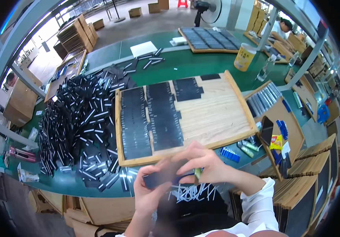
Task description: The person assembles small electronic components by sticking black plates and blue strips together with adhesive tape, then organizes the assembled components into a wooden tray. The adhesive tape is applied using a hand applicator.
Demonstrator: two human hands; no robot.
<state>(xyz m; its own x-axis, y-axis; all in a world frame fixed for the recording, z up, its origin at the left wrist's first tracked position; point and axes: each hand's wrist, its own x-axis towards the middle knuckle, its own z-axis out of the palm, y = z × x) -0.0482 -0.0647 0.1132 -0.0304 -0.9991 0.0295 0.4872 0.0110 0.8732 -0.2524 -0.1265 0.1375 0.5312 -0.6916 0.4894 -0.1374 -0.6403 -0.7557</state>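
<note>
My left hand (148,191) grips a small dark flat piece (154,180) by its left end, fingers closed round it. Over its right side bends my right hand (209,164), closed and partly smeared by motion, with a bluish edge and a small greenish thing (197,172) between the fingers. Just beyond both hands lies a wooden tray (217,118). Rows of thin black pieces (164,118) fill its left part in overlapping columns, and bare wood shows on the right. Thin white strips (193,192) lie scattered below my hands, by my lap.
A large heap of black pieces with white strips (83,118) covers the table's left. Beyond stand a filled tray (209,39), a yellow tub (245,57) and a clear bottle (265,68). At right are a phone (266,129), blue clips (230,155) and stacked boards (304,181). Another person works far right.
</note>
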